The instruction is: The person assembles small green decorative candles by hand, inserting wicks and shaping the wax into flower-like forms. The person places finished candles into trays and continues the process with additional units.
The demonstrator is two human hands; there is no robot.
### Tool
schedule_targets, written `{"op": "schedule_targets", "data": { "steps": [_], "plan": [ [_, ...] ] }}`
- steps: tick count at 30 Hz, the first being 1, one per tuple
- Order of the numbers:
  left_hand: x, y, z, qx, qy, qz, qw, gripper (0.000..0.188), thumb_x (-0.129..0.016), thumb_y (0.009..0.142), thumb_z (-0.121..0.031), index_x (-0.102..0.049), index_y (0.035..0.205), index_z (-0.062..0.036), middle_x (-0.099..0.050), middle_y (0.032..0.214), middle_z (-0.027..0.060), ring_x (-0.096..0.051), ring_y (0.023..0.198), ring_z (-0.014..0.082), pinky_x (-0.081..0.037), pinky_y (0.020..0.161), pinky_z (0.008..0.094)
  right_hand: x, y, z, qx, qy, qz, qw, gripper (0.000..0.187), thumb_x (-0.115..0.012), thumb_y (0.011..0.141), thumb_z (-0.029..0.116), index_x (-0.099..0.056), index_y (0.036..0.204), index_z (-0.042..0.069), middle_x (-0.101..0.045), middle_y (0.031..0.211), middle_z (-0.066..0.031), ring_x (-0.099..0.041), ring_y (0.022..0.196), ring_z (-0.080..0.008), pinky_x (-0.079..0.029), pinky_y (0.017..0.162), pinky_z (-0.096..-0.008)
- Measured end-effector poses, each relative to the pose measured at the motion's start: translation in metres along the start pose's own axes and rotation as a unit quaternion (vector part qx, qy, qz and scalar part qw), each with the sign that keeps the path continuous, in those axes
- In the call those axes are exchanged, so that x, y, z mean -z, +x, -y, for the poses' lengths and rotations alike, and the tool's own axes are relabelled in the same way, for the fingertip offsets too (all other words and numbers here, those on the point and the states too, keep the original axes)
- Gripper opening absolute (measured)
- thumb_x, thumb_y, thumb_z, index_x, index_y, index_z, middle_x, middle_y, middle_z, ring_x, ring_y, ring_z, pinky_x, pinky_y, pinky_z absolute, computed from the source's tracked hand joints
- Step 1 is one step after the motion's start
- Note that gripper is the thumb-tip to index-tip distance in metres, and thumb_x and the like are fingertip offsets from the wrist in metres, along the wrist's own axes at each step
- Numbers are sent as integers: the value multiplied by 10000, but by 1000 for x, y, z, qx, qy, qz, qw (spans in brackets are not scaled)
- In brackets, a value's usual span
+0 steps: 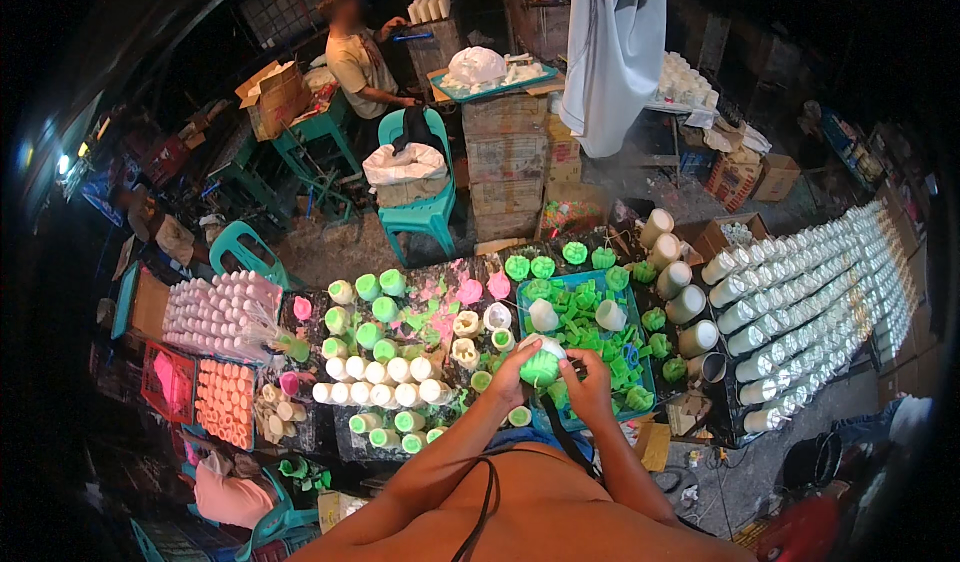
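Above the front of a blue tray [521, 314], both my hands hold a rounded, ridged green wax piece with a white top [540, 367]. My left hand [507, 382] wraps round its left side. On its right edge, the fingers of my right hand [590, 382] are bent and pinched against the white part. Green wax scraps [578, 314] fill the tray, with a white cup-shaped piece [543, 315] and a second white one [610, 315] among them. More ridged green pieces [574, 253] stand along the tray's far edge and its right side.
To the left stand green-topped white cylinders [385, 309] and rows of white ones [375, 394]. Long rows of white cylinders [790, 307] cover the right. Orange cylinders [225, 402] sit far left. Behind are a teal chair [425, 217], a hanging white cloth [615, 62] and a person [360, 67].
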State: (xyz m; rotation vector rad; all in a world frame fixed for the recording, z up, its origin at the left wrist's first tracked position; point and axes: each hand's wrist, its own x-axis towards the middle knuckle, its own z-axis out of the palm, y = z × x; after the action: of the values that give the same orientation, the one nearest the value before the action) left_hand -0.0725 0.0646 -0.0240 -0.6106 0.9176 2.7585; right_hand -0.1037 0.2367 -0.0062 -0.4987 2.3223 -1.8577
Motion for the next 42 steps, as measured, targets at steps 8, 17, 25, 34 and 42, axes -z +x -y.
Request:
{"op": "schedule_targets", "data": {
  "steps": [8,17,25,34,42],
  "plan": [
    [-10,-5,0,-42,81,5,996,416,-649,1008,-282,-556,1385,-131,-651,1262,101,-637,1163,225,-551,947,377,14,8,-13,-13,79,27,996,161,-670,1001,154,-618,1062,16,-636,949,-28,-562,842,-102,-461,755,-269],
    [-5,-7,-11,-5,119,54,991,452,-755,941,-213,-576,1345,-120,-658,1232,73,-679,1065,205,-574,902,341,24,14,8,-30,130,75,988,145,-676,991,160,-626,1022,28,-629,932,-4,-550,853,-102,-458,776,-288],
    [-10,-7,-6,38,2,1,999,480,-611,1021,-417,-565,1343,-64,-693,1208,131,-709,1047,285,-611,849,449,14,24,11,21,60,-5,998,262,-696,965,139,-621,1183,15,-651,1061,-78,-614,955,-171,-495,875,-330],
    [-7,0,-10,-3,-26,11,1000,411,-567,1050,-405,-594,1257,-52,-697,1137,106,-699,1002,239,-597,850,420,12,27,34,35,2,27,999,252,-757,913,179,-687,1072,-5,-691,999,-119,-662,936,-218,-518,843,-351],
    [-1,1,-11,-14,48,-30,998,402,-579,1045,-413,-612,1207,-46,-706,1069,118,-716,925,237,-611,790,392,6,28,29,8,19,39,999,160,-694,956,137,-682,1037,0,-700,984,-106,-646,888,-203,-505,795,-331]
  ]
}}
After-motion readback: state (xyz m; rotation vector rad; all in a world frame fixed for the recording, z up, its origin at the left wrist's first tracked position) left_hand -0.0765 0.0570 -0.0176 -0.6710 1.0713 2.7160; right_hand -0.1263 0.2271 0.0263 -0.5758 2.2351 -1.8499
